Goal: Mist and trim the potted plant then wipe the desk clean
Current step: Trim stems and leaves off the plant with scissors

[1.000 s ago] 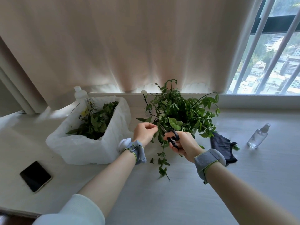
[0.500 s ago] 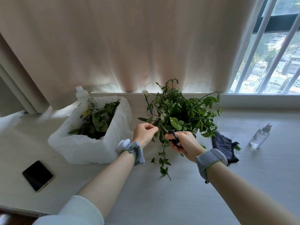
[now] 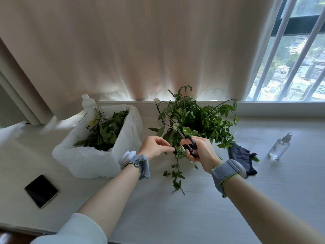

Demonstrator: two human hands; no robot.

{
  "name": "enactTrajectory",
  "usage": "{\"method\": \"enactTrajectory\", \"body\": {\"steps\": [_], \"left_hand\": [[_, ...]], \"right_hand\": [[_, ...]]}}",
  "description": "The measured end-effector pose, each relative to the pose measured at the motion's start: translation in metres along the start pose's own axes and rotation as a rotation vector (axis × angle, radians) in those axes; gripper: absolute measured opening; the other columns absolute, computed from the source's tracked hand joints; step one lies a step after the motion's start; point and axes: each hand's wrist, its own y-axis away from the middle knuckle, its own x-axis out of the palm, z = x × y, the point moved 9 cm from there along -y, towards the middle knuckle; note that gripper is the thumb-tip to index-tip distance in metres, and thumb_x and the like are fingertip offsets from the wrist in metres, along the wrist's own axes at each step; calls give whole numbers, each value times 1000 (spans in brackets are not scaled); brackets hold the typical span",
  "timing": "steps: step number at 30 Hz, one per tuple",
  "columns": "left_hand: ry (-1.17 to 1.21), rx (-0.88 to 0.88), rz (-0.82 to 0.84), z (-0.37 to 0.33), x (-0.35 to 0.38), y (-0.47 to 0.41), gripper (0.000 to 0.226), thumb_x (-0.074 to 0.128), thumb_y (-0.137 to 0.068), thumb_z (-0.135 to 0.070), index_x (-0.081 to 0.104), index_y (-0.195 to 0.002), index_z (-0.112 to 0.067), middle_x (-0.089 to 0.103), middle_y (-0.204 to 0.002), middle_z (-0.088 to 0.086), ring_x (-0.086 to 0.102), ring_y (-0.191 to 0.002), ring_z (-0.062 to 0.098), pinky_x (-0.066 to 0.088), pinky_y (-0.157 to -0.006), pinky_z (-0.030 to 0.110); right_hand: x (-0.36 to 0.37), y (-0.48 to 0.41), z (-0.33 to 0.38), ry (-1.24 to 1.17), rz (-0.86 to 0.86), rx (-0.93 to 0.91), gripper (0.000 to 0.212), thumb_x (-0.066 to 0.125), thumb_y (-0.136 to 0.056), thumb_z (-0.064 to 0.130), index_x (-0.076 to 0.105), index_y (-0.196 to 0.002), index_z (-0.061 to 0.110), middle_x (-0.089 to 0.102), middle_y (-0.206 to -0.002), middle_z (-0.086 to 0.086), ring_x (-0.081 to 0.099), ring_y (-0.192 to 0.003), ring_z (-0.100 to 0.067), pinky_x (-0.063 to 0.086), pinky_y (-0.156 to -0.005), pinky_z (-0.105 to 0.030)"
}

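One hazard noted: left hand (image 3: 154, 147) pinches a stem (image 3: 178, 150) just beside the scissors (image 3: 194, 143) gripped in the right hand (image 3: 202, 152); blades could nick fingertips (image 3: 169, 147). Plant (image 3: 198, 118) stands at twelve o'clock on the counter (image 3: 175, 217).

Beige curtain (image 3: 140, 50), barred window (image 3: 299, 67)

The plant (image 3: 197, 118) is green, the scissors (image 3: 190, 144) black-handled. A white bag (image 3: 84, 155) holds green cuttings (image 3: 105, 134). The cloth (image 3: 241, 155) is dark grey, the phone (image 3: 41, 191) black, the bench (image 3: 158, 217) pale grey.
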Motion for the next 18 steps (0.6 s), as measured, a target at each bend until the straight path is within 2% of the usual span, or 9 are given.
{"method": "enactTrajectory", "body": {"steps": [3,5,8,11,15,18], "left_hand": [[53,-31,-96,3,-8,0,14,78,-73,-31,71,-64,-23,68,-70,-5,61,-78,11,49,-74,27],[88,-66,-194,9,-14,-2,21,67,-80,-31,71,-61,-22,66,-68,-3,59,-78,14,49,-74,31],[-2,-66,-231,11,-15,-7,21,55,-88,-23,72,-77,-23,65,-77,-5,59,-83,19,44,-71,26],[-193,-81,-193,18,-9,-20,33,40,-93,-16,70,-98,-28,68,-103,-3,61,-91,23,48,-78,28],[-318,-149,-57,40,7,-34,47,32,-92,-8,63,-118,-33,61,-127,0,58,-111,30,48,-96,37],[-473,-208,98,57,33,-37,39,34,-95,-3,52,-129,-10,56,-129,14,55,-114,33,44,-96,35]], "right_hand": [[0,-1,1,-18,9,-24,11,61,-83,3,64,-72,5,45,-48,-8,36,-47,-19,28,-38,-18],[-1,-2,3,-25,13,-41,14,61,-83,3,61,-70,5,44,-47,-8,35,-46,-19,28,-37,-18],[-1,-1,9,34,12,-109,13,62,-85,4,61,-72,4,46,-49,-10,36,-37,-17,29,-35,-16],[-4,-5,13,132,-53,-188,6,63,-87,5,66,-86,1,56,-51,-3,45,-37,-11,35,-36,-19],[-10,-14,19,360,-172,-305,9,63,-87,13,68,-94,12,67,-70,-7,56,-53,-10,41,-45,-18],[-13,-21,18,377,-214,-346,8,64,-88,16,67,-95,16,64,-68,-3,54,-53,-8,40,-47,-18]]}}
